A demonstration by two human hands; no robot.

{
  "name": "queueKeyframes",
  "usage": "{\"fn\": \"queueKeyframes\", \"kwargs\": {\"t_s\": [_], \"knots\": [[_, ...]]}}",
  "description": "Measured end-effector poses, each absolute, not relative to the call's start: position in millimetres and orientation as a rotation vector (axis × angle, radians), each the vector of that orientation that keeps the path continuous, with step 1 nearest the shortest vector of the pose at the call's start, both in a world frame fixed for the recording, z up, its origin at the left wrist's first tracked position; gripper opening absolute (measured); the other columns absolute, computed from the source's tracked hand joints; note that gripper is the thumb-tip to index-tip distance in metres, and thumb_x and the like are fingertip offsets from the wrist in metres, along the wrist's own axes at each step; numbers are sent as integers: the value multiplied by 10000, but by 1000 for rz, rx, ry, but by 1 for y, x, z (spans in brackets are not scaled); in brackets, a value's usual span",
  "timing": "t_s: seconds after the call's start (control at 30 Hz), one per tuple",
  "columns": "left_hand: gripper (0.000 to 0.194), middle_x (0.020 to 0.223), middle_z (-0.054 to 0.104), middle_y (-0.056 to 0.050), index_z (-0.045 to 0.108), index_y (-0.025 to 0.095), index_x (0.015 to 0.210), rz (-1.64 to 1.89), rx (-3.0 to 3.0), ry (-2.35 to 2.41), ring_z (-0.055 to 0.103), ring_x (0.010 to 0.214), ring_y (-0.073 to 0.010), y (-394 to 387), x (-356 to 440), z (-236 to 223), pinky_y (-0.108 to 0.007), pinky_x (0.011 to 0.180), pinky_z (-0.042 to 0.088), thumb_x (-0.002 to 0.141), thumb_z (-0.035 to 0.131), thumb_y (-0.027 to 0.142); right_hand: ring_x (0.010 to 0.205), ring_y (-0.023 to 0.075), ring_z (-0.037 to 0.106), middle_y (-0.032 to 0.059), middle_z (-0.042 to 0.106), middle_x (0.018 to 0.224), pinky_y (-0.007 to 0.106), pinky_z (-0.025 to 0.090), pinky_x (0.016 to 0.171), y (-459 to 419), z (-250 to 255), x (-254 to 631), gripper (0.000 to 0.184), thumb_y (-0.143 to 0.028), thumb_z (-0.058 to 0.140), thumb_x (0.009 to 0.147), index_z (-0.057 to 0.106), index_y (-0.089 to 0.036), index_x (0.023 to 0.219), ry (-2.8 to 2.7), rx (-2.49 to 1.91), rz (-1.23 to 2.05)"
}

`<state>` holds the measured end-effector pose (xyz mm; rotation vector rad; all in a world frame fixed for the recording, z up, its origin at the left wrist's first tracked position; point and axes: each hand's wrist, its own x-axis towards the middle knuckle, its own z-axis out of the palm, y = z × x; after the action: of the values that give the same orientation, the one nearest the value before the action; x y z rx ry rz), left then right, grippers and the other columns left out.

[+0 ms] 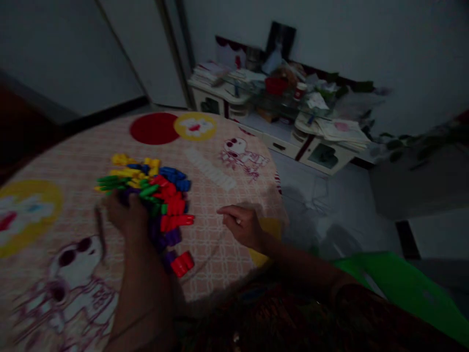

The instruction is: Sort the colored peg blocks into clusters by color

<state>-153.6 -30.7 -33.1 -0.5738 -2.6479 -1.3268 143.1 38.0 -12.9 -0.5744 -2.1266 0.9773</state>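
A pile of bright plastic toy pieces lies on the round table, including red pieces (172,193), yellow pieces (126,173), blue pieces (176,176), green pieces (148,189) and purple pieces (172,238). My left hand (126,212) reaches into the pile's near left side, beside green and purple pieces. Its fingertips are partly hidden and dim, so a grip is unclear. My right hand (244,229) is held right of the pile over the tablecloth, index finger forward and the other fingers curled in. Nothing shows in it. Beyond it lies a row of white pieces (210,168).
The patterned tablecloth (208,244) has cartoon dogs and coloured circles printed on it. A low white cabinet (278,134) stands past the table, loaded with papers, a red cup (299,91) and other clutter. Something bright green (399,298) is at lower right.
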Motion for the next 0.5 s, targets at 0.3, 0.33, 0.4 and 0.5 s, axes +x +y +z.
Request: {"fn": "queueKeyframes", "kwargs": {"t_s": [0.3,0.33,0.4,0.5], "knots": [[470,1410,598,-163,585,145,1337,-1383,-463,-2597,522,1350,-306,-30,-156,-50,-460,1179,365,883,537,254,1218,272,628,156,651,1336,432,515,1037,94,-39,38,448,-345,588,916,644,-178,1327,-2295,-530,888],[470,1410,599,-165,582,143,1340,-1385,-467,-2588,523,1349,-304,-30,-156,-52,-459,1180,364,885,532,253,1329,306,548,178,573,1442,481,462,1104,91,-44,35,530,-394,622,907,601,-176,1389,-2371,-485,829],[475,1410,597,-175,576,128,1345,-1390,-478,-2576,526,1347,-304,-30,-157,-55,-458,1179,365,889,526,250,1460,366,386,199,394,1591,564,382,1160,80,-53,34,742,-513,687,864,490,-183,1499,-2509,-371,726],[477,1416,593,-177,574,124,1349,-1414,-464,-2559,525,1352,-295,-27,-158,-56,-444,1181,365,892,524,250,1528,411,220,181,191,1684,624,344,1165,56,-64,42,1008,-664,727,777,323,-234,1595,-2644,-125,603]]}}
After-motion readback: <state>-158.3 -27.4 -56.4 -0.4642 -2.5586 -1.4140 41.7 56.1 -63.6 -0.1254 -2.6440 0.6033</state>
